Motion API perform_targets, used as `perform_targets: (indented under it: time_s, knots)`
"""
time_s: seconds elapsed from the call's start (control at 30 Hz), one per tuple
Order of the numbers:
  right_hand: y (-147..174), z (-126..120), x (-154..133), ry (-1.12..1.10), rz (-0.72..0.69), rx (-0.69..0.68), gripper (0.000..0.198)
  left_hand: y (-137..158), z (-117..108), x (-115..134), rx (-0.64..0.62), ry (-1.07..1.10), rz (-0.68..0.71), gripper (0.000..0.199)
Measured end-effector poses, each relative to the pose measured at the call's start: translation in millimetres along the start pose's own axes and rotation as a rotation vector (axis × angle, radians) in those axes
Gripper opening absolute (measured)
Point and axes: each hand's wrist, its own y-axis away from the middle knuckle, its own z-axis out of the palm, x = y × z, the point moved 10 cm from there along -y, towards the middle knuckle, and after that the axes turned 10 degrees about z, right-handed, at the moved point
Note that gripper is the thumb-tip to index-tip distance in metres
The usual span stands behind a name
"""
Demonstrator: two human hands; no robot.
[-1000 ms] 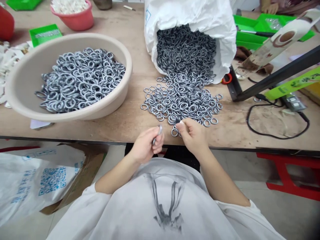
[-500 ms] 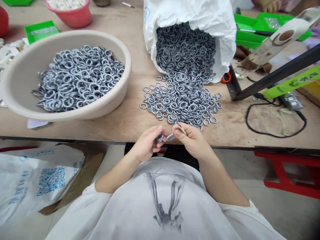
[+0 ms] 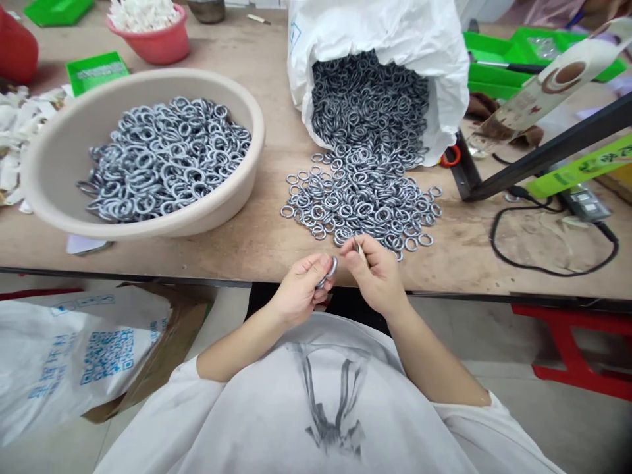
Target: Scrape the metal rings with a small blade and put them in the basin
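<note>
Just in front of the table edge, my left hand (image 3: 303,289) is closed around grey metal rings (image 3: 332,266); one stands up at the fingertips, and how many lie behind it is hidden. My right hand (image 3: 379,273), a small gap away, pinches a thin stick-like tool (image 3: 362,252) with a pale shaft and a dark tip. Its exact kind I cannot make out. Beyond both hands spreads a loose pile of rings (image 3: 365,197), spilling out of a white sack (image 3: 380,26) lying on its side. My right fingertips are close to the pile's near edge.
A large beige basin (image 3: 37,197) of rings stands at left. Behind it are a green tray (image 3: 76,69) and a pink bowl (image 3: 172,46) of white pieces. At right are a black metal bar (image 3: 553,155), a cable (image 3: 498,247) and green bins (image 3: 494,79). A red stool (image 3: 557,342) stands below.
The ring that was between both hands is now upright in my left fingers. My hands have drawn slightly apart, and the tool has tilted steeper. The whole view has shifted a little.
</note>
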Motion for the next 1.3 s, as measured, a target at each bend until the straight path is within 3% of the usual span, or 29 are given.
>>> perform_targets:
  time_s: [0.13,0.33,0.57,0.77,0.87,1.0,1.13,1.23,1.3]
  knots:
    - [13,8,-22,0.328,-0.221,0.0,0.049,-2,-4,3,0.041,0.024,0.019,0.051]
    - [20,16,-27,0.421,-0.288,0.011,0.049,-3,-6,1,0.045,0.03,0.028,0.048]
    - [-11,-21,25,0.447,0.051,0.148,0.049,5,1,3,-0.06,-0.001,0.001,0.051]
    - [-10,-12,31,0.896,0.086,0.136,0.032,-2,-30,34,0.1,0.013,0.116,0.033]
    - [-11,-7,36,0.981,0.143,0.106,0.024,-4,-40,39,0.162,0.068,0.1,0.025]
    - [-17,-15,38,0.76,0.126,0.122,0.017,-5,-41,32,0.224,0.158,0.011,0.02]
    - [-21,-29,44,0.247,0.195,0.151,0.021,-7,-35,24,0.214,0.053,0.033,0.034]
    - [-18,-9,48,-0.224,0.314,-0.008,0.032,-10,-25,20,0.133,-0.148,0.13,0.04]
    - [-13,7,44,-0.422,0.363,-0.087,0.038,-10,-17,19,0.06,-0.294,0.198,0.041]
